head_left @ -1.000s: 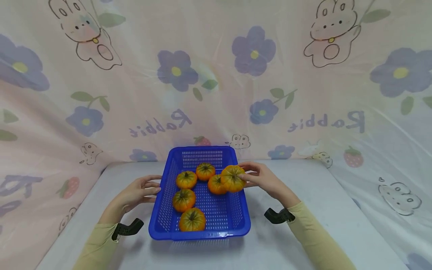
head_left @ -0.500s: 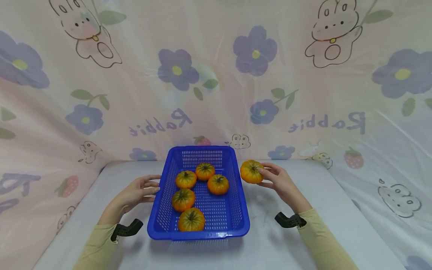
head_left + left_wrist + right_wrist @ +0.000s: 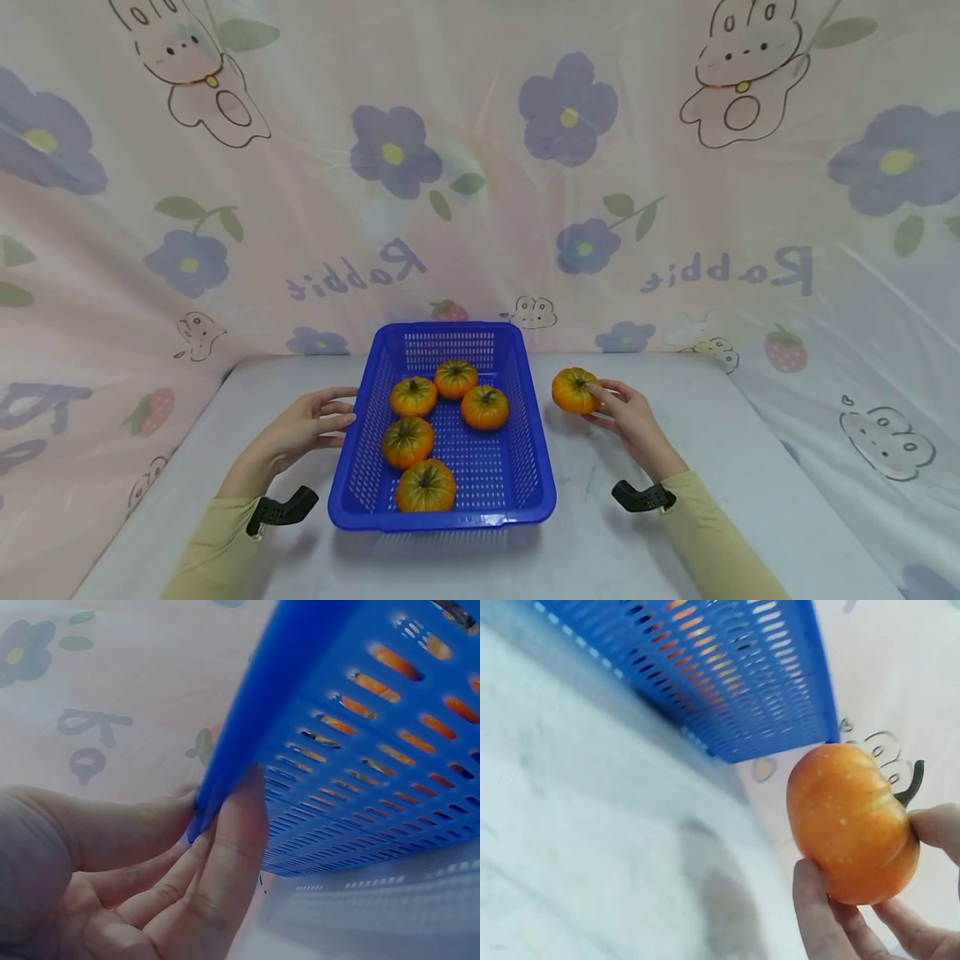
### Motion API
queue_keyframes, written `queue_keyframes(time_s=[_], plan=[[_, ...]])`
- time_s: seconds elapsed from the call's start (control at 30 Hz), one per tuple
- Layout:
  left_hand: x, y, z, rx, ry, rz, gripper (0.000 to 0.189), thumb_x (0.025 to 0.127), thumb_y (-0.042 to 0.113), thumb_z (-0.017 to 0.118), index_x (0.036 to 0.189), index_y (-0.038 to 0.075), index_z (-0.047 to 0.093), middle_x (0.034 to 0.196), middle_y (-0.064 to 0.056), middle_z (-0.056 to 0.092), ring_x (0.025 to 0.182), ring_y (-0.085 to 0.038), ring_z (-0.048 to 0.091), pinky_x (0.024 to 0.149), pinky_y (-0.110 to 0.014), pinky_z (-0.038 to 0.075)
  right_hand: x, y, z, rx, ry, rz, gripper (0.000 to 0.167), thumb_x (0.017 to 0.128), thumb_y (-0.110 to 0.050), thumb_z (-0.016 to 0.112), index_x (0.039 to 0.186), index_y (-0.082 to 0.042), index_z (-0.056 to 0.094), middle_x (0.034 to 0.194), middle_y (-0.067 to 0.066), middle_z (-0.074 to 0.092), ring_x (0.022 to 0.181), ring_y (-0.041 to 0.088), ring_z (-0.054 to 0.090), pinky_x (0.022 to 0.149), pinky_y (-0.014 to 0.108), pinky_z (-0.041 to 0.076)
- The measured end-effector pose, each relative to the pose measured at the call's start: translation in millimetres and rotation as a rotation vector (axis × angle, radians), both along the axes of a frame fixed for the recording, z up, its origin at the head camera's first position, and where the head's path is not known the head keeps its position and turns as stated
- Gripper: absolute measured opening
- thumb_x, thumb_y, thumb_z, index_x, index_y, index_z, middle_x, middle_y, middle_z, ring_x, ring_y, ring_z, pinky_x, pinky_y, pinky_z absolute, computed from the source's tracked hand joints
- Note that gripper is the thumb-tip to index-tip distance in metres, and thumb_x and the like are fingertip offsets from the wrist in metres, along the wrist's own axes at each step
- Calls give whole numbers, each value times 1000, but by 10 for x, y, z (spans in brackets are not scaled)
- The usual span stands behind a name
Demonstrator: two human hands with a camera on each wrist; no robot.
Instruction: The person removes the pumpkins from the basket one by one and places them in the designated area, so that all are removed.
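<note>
My right hand (image 3: pixel 633 421) holds a small orange pumpkin (image 3: pixel 575 391) to the right of the blue basket (image 3: pixel 442 522). In the right wrist view, the thumb lies near the stem of the pumpkin (image 3: pixel 851 825) and the fingers are under it; a shadow falls on the table below. At the basket's left side, my left hand (image 3: pixel 303 429) pinches the rim (image 3: pixel 244 712) between thumb and fingers, as the left wrist view shows. Several more pumpkins sit inside the basket, among them one (image 3: pixel 426 487) at the near end and one (image 3: pixel 484 407) toward the right wall.
The basket stands on a white table (image 3: pixel 600 550). A cloth (image 3: pixel 480 192) printed with rabbits and flowers hangs behind the table and along its sides. Each wrist wears a black camera mount (image 3: pixel 642 497).
My right hand has carried the pumpkin out over the basket's right rim, then lower toward the table on the right. The left hand and the basket have stayed in place.
</note>
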State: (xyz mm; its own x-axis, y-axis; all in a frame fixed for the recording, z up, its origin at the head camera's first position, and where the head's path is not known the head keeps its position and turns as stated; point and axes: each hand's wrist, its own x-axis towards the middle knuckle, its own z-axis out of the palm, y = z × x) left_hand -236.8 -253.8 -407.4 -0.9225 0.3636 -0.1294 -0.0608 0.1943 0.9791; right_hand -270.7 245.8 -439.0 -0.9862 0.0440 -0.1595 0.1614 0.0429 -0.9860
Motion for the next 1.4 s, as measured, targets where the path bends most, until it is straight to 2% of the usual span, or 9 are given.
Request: queue_keyframes(time_s=[0.23, 0.4, 0.77, 0.9, 1.07, 1.2, 1.4], plan=[[10, 5, 12, -12, 1, 14, 63, 95, 15, 61, 146, -3, 28, 115, -20, 58, 95, -28, 64, 81, -40, 55, -60, -10, -100, 1, -28, -7, 59, 97, -29, 57, 141, 4, 35, 143, 25, 34, 110, 32, 56, 93, 41, 48], [0, 10, 7, -12, -5, 21, 62, 95, 15, 61, 145, -2, 30, 114, -19, 57, 94, -27, 64, 80, -38, 56, -104, -20, -161, -6, -38, -6, 60, 98, -28, 56, 141, 6, 33, 142, 27, 34, 107, 26, 56, 98, 43, 44], [-21, 21, 22, -19, -17, 34, 60, 95, 11, 59, 145, -4, 29, 112, -19, 53, 92, -23, 64, 80, -39, 55, -285, -84, -238, 5, -56, -61, 59, 97, -27, 57, 139, 8, 35, 139, 28, 37, 96, 19, 61, 91, 39, 49], [-51, 15, 25, -6, -38, 30, 60, 95, 9, 59, 144, -7, 29, 117, -20, 53, 94, -23, 63, 82, -39, 55, -364, -137, -234, 19, -62, -73, 59, 97, -29, 57, 139, 7, 36, 138, 27, 38, 100, 22, 60, 91, 37, 49], [-103, -26, 1, 10, -39, 19, 60, 96, 9, 58, 144, -10, 28, 122, -20, 54, 98, -21, 62, 82, -38, 55, -380, -213, -226, 11, -35, -67, 62, 96, -31, 58, 138, 9, 36, 137, 30, 38, 106, 28, 57, 89, 36, 50], [-137, -79, -33, 18, -40, 15, 60, 96, 10, 58, 144, -9, 28, 119, -18, 56, 99, -22, 61, 83, -39, 54, -388, -250, -229, 5, -9, -62, 65, 95, -32, 60, 136, 12, 36, 136, 34, 37, 102, 26, 59, 84, 34, 53], [-210, -139, -48, 36, -40, 29, 58, 97, 10, 56, 145, -8, 28, 113, -12, 59, 99, -22, 62, 83, -38, 54, -485, -272, -246, 28, -43, -100, 59, 97, -30, 57, 138, 8, 38, 135, 27, 42, 104, 27, 57, 87, 34, 51]])
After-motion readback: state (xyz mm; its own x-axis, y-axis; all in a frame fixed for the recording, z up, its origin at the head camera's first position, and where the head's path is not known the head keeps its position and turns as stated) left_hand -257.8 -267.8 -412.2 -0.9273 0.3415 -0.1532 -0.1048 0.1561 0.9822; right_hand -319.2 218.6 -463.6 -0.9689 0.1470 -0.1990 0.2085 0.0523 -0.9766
